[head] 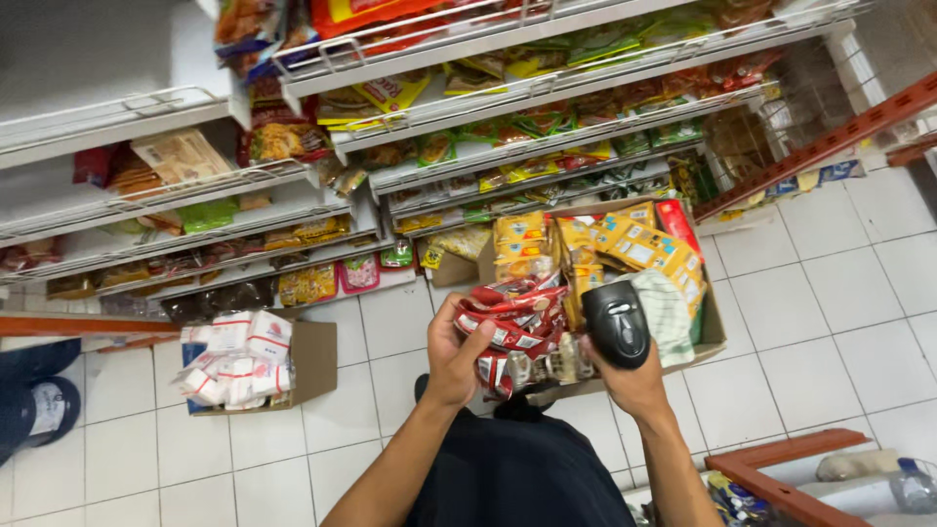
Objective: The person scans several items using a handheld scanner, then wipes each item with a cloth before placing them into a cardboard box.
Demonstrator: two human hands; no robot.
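Two bare hands meet low in the middle of the view, above dark trousers (517, 478) at the near edge. Left hand (454, 356) is clenched around a fanned bundle of red sachets (512, 312), glossy foil strips with white and silver edging, thumb pressed over the near ones. Right hand (634, 381) grasps a black barcode scanner (617, 322), a smooth rounded plastic head tilted toward the sachets, just right of them and almost touching.

Just beyond the hands sits an open cardboard box (717, 327) on the white tiled floor (830, 293), packed with yellow packets (644, 244) standing on edge, a red pack at its far right corner, and a checked white cloth (669, 312) draped over the near right side. To the left, well apart, a smaller cardboard box (314, 361) holds white paper-wrapped packs (239, 356) with red and blue marks, heaped unevenly. A dark shoe (39, 405) shows at the far left edge.

Farther off, white metal shelves (146, 220) with wire rails rise in tiers, lined with crinkly snack bags in green, yellow, orange and red.
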